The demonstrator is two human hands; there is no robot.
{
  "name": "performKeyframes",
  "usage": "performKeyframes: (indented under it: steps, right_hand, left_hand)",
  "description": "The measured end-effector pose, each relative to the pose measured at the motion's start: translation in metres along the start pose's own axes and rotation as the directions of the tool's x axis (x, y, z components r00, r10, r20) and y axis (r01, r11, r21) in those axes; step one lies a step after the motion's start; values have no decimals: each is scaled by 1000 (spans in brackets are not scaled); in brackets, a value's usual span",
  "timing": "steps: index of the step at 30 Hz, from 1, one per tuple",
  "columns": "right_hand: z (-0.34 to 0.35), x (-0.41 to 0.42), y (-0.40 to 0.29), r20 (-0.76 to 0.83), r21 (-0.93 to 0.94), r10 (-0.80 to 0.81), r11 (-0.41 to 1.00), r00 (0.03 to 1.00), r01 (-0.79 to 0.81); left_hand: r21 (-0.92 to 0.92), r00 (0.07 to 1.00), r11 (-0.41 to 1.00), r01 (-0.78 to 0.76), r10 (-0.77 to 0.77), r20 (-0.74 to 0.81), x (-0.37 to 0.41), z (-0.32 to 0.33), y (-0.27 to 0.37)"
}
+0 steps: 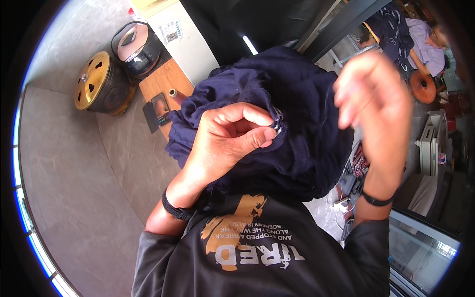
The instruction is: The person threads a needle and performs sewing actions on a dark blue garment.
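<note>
A large heap of navy knitted fabric [311, 141] lies before me, over my lap. My left hand [233, 137] pinches a folded edge of it between thumb and forefinger, where white stitches [277, 126] show along the seam. My right hand [374, 92] is raised to the right of the heap, away from the seam, and blurred. Its fingers are curled; whether they hold a needle or thread cannot be told. A cone of dark red thread [177, 95] stands just left of the fabric.
A phone [161, 107] lies on a wooden board [156, 80] at the left. Behind are a rice cooker [135, 48], a dark pot with a brass-coloured lid [92, 80] and a white box [189, 44]. At upper right, another person [426, 48] handles dark cloth. Cables [339, 204] lie at lower right.
</note>
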State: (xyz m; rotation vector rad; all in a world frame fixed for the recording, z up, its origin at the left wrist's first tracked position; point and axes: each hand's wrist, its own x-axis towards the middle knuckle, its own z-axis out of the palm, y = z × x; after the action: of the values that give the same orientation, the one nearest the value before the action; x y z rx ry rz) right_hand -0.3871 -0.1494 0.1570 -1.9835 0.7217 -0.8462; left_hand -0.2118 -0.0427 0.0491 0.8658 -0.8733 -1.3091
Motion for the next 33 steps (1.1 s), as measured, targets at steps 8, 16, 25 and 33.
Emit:
performKeyframes:
  steps: [8, 16, 25, 33]
  right_hand:
    - [30, -33, 19, 134, -266, -166, 944, 977, 197]
    - [32, -30, 17, 148, -283, -174, 936, 974, 210]
    - [34, -28, 17, 168, -300, -156, 933, 973, 201]
    - [35, -25, 16, 181, -311, -140, 931, 974, 191]
  left_hand:
    - [-32, 999, 999, 42, -42, -24, -3, 7, 10]
    - [-55, 1000, 998, 6, -7, -19, -3, 4, 6]
    - [-100, 999, 994, 43, -43, 2, -3, -2, 1]
    - [-124, 999, 991, 49, -48, 15, -2, -3, -1]
